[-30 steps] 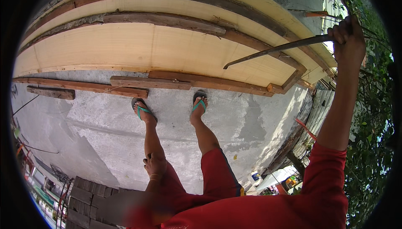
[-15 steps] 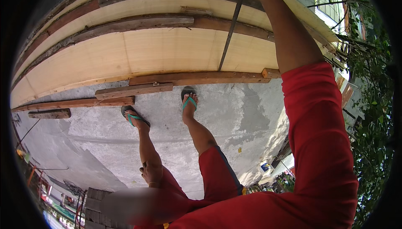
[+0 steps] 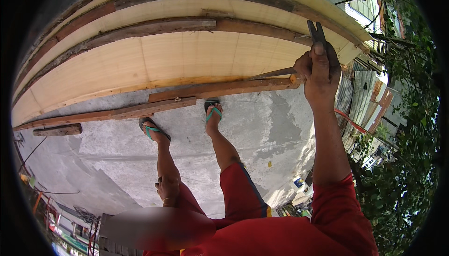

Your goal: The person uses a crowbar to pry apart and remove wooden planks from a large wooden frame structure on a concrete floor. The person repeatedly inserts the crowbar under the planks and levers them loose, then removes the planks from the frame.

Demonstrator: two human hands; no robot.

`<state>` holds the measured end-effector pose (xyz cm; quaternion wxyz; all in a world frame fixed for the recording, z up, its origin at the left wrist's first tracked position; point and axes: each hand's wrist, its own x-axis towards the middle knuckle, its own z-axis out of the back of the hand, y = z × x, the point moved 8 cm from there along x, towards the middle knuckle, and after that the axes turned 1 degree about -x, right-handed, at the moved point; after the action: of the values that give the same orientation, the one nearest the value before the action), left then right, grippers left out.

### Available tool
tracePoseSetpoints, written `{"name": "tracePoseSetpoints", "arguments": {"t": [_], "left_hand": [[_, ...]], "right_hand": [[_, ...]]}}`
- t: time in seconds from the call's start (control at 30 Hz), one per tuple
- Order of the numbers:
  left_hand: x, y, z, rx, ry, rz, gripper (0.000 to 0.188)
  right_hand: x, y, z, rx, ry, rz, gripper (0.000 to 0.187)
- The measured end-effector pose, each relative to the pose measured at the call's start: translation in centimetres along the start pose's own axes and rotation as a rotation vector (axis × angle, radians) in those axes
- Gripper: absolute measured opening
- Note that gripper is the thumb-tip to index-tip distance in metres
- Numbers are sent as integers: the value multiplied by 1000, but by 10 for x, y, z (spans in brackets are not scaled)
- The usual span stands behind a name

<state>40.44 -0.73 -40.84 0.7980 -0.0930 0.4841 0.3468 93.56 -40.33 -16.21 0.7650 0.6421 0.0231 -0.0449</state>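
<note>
My right hand (image 3: 322, 71) is closed around a dark metal pry bar (image 3: 314, 31), with its forked claw standing up past my thumb. The bar's shaft slants left, and its far end meets the lower edge of a pale plywood panel (image 3: 187, 57) by a brown timber (image 3: 224, 89). Down on my left knee rests my left hand (image 3: 168, 189), its bent fingers draped over the leg and nothing seen in them. My feet, in flip-flops, stand just short of the timber.
Long wooden battens (image 3: 187, 24) run across the panel. A shorter timber (image 3: 156, 108) and a small block (image 3: 57, 129) lie on the concrete floor (image 3: 140, 162). Leafy branches (image 3: 402, 148) and corrugated sheets (image 3: 362, 87) stand at the right. A blurred patch hides the lower left.
My right hand has come down and to the right from the top edge, tilting the pry bar from steep to nearly flat. The left hand still rests on the knee.
</note>
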Motion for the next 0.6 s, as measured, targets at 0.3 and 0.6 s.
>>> {"name": "tracePoseSetpoints", "arguments": {"t": [0.3, 0.6], "left_hand": [[-10, -25, -4, 4, 3, 31, 48], [-9, -34, -17, -18, 15, 87, 50]], "right_hand": [[244, 56, 124, -34, -157, 30, 29], [270, -157, 33, -505, -123, -52, 40]]}}
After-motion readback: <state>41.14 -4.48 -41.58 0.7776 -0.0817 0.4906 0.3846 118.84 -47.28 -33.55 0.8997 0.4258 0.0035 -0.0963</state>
